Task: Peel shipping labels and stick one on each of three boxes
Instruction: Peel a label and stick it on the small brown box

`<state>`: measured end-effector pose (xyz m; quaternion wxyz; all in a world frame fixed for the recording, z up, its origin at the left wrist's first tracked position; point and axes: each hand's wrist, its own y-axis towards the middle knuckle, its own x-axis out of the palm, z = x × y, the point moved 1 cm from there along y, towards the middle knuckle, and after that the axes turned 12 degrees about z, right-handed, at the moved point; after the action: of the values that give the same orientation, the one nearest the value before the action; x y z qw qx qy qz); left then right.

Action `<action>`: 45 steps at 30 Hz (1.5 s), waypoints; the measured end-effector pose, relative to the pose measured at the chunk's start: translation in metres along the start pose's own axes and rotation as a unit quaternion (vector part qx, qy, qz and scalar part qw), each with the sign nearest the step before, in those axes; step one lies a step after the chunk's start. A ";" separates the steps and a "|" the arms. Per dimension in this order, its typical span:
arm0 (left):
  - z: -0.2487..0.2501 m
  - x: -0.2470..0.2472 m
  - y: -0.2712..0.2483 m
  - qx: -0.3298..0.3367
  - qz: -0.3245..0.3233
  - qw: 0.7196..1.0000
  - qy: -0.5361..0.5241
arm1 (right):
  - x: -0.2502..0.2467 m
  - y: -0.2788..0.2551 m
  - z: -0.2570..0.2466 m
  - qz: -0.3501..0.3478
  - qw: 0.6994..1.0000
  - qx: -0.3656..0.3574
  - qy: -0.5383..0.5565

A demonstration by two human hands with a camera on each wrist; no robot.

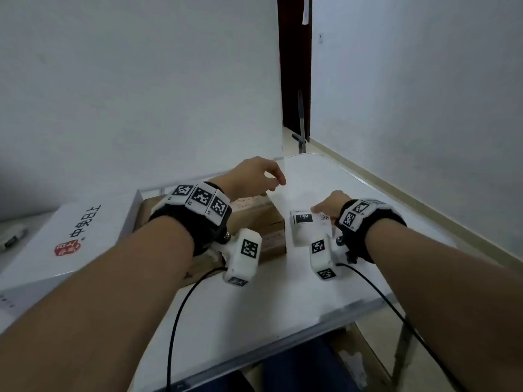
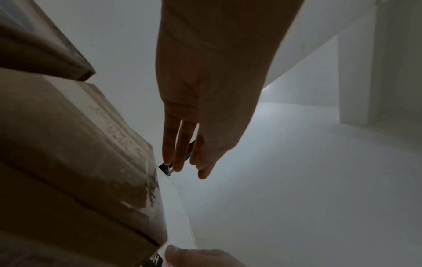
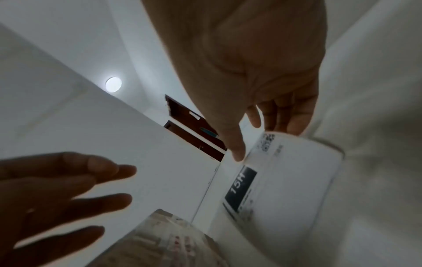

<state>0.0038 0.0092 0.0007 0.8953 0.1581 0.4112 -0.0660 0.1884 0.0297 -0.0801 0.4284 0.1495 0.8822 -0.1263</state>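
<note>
My right hand (image 1: 321, 210) pinches a white shipping label (image 1: 310, 229) by its far right edge, just above the white table (image 1: 283, 301). The label shows a black "15H" bar and a QR code; in the right wrist view the label (image 3: 285, 180) curves, with my thumb on its front and fingers behind. A brown cardboard box (image 1: 264, 222) lies just left of the label. My left hand (image 1: 273, 183) hovers over that box's far corner, fingers relaxed and holding nothing. The left wrist view shows this box (image 2: 68, 153) and a second brown box (image 2: 34, 45) behind it.
A large white box with a red logo (image 1: 70, 236) lies at the left of the table. The wall stands close behind the table, and a dark door frame (image 1: 294, 66) is at the back right. Wrist camera cables trail over the table's near edge.
</note>
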 end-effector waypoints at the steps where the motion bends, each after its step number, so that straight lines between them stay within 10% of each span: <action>1: -0.001 0.001 -0.002 -0.005 0.005 1.000 -0.011 | 0.005 0.004 0.004 0.009 0.999 0.009 0.034; 22: -0.002 0.035 -0.009 -0.102 0.019 0.960 -0.259 | 0.004 0.000 0.034 0.106 0.900 0.103 0.410; 32: 0.000 0.029 -0.004 -0.239 0.080 0.886 -0.390 | -0.031 -0.035 -0.004 0.047 0.848 -0.082 0.521; 45: -0.053 -0.054 -0.028 -0.144 0.194 0.879 -0.412 | -0.002 -0.053 -0.093 -0.011 0.868 -0.227 0.442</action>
<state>-0.0767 0.0004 0.0027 0.9916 0.0628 -0.0285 0.1099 0.1034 0.0132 -0.0174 0.0140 0.0782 0.9852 0.1520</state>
